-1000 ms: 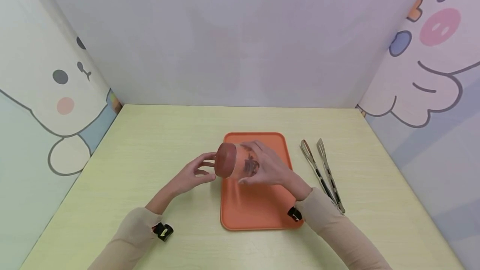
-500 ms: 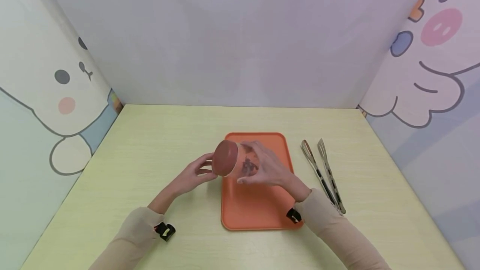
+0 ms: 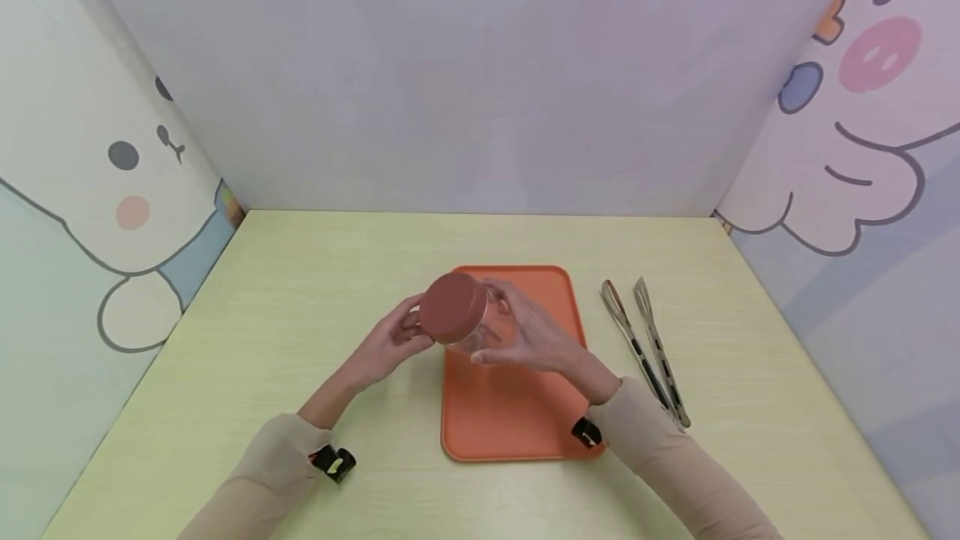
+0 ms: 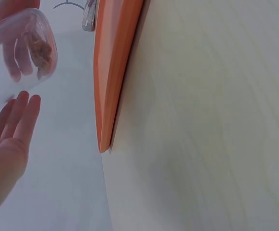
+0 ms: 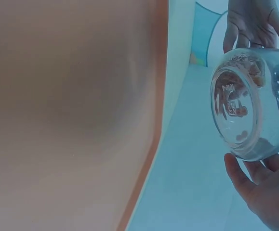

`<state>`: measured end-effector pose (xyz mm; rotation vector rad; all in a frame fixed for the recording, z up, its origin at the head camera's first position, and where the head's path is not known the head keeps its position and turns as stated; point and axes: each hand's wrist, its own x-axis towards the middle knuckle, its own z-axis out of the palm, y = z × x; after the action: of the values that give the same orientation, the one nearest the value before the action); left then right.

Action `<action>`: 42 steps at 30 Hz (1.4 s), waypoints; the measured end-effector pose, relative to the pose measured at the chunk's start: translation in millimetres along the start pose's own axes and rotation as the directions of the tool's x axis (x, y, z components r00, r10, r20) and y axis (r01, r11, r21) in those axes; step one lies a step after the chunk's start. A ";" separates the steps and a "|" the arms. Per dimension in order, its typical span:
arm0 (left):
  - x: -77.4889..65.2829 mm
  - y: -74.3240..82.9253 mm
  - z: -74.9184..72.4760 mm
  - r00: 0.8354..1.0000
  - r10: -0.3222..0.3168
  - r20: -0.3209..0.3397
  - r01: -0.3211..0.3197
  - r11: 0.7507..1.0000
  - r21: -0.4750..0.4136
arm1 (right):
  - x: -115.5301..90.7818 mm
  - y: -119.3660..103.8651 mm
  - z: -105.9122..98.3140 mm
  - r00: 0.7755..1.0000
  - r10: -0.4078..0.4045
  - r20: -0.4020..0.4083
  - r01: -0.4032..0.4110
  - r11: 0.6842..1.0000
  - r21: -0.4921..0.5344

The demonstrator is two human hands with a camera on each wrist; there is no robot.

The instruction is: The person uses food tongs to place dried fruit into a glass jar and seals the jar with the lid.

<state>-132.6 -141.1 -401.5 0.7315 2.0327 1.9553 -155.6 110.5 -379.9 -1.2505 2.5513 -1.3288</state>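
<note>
A clear jar (image 5: 274, 101) with a reddish-brown lid (image 3: 453, 307) is held tilted above the orange tray, its lid turned up towards the head camera and to the left. Small brown pieces (image 4: 39, 50) show through its wall. My right hand (image 3: 534, 338) grips the jar body from the right, thumb in front and fingers behind. From the left, my left hand (image 3: 386, 348) holds the lid end, with the thumb at the lower edge and the fingers partly hidden behind the lid. The jar's bottom, with raised lettering, faces the right wrist camera.
Beneath the jar lies the rectangular orange tray (image 3: 517, 419) on a pale wooden table (image 3: 337, 265). Metal tongs (image 3: 664, 361) with dark handle parts rest spread on the table to the tray's right. Walls with cartoon animals stand on both sides.
The jar has tipped from nearly level, so its lid now faces more upward. My left fingers have come closer around the lid end. The tray and tongs have stayed in place.
</note>
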 end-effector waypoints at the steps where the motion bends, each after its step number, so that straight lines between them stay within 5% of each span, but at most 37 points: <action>1: -0.1 0.7 0.1 1.000 -0.003 -0.005 0.003 1.000 0.000 | 0.3 -0.2 0.4 1.000 0.002 0.006 -0.002 1.000 0.015; 13: -4.4 21.3 -0.2 0.998 -0.028 -0.047 0.033 0.994 0.108 | 1.9 -34.7 -6.3 0.999 0.027 0.040 -0.032 0.991 0.131; 21: -4.1 19.4 -14.6 1.000 -0.007 0.003 0.006 0.983 0.182 | 2.8 -36.9 -6.9 0.997 0.032 0.074 -0.053 0.951 0.304; 32: -9.5 46.0 -25.9 0.997 -0.045 0.067 0.029 0.974 0.223 | 12.8 -37.5 -0.7 0.990 0.068 0.121 -0.103 0.944 0.313; 42: -10.5 21.4 -57.8 0.995 -0.075 0.072 0.057 0.972 0.226 | 31.1 -28.3 18.8 0.993 0.033 0.114 -0.076 0.916 0.394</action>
<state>-147.8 -196.7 -377.5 0.7649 2.2209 1.6510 -152.2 68.2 -362.0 -1.1240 2.0827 -1.6147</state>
